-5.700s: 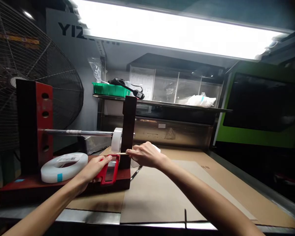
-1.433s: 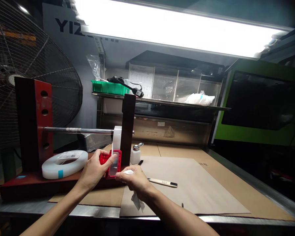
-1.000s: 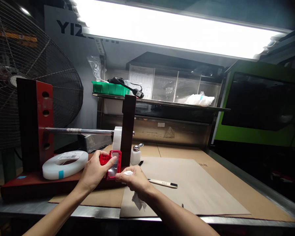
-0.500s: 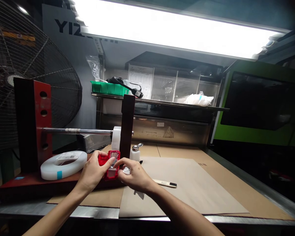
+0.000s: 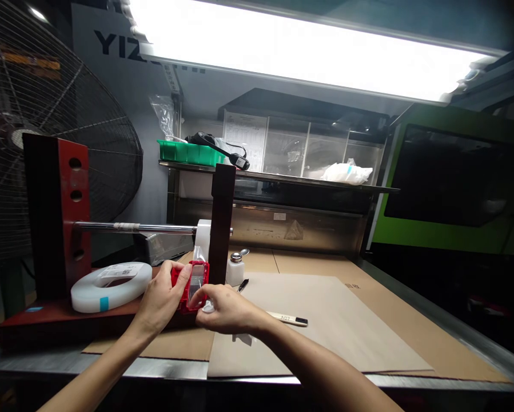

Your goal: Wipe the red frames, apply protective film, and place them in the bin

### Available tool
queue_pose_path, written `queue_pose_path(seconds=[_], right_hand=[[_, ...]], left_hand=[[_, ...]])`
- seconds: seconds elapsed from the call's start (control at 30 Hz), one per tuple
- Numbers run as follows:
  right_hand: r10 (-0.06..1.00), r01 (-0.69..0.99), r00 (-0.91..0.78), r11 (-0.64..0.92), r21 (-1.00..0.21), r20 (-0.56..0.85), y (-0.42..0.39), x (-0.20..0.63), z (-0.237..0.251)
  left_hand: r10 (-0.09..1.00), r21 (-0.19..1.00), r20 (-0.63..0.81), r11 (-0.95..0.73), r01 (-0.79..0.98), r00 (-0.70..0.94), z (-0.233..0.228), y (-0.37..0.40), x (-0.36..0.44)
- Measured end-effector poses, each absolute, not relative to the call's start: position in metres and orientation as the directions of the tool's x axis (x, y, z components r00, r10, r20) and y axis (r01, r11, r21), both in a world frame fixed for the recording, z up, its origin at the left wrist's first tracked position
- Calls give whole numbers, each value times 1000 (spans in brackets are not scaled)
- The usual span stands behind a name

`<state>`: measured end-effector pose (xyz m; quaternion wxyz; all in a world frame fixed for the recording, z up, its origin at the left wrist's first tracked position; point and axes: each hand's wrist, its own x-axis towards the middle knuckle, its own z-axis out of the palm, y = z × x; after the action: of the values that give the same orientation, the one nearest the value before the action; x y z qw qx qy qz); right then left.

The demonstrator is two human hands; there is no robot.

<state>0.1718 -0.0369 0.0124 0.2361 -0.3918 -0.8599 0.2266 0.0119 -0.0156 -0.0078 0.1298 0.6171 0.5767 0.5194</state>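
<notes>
Left hand (image 5: 164, 297) grips a red plastic part (image 5: 190, 286) with a clear window, thumb on its near edge and fingers wrapped behind, keeping it tilted up off the red stand base (image 5: 46, 323) so the window faces the person and catches the overhead light. Right hand (image 5: 224, 309) pinches a small white wipe (image 5: 208, 306) between thumb and fingertips, closed on it, and presses it against the lower right corner of the part; a fold of the wipe hangs below the palm. The part sits just in front of the dark upright post (image 5: 220, 223), at the left margin of the brown paper sheet (image 5: 325, 320). Both forearms come in low from the near edge of the bench, wrists bent inward so the hands meet at the part. Near the right hand: a small white dispenser bottle (image 5: 235, 269), a black pen (image 5: 243, 284), a flat labelled stick (image 5: 287, 318). A white tape roll (image 5: 111, 283) lies flat on the base, left of the hands.
</notes>
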Motion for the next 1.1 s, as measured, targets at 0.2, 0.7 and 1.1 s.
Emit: queue_pose_path(seconds=[0.2,0.7,1.1], right_hand=[[776,629,-587,616,-474,229,-38,174,17],[818,485,-533,503,-715,214,-35,173,13],[814,376,-525,483,-790,248,-41,183,9]], left_hand=[[837,747,500,-289,599,-221,-8,-14,13],[823,734,520,-294,612,-229,-8,-13,16],[838,738,499,-276,616,-222,-8,-17,11]])
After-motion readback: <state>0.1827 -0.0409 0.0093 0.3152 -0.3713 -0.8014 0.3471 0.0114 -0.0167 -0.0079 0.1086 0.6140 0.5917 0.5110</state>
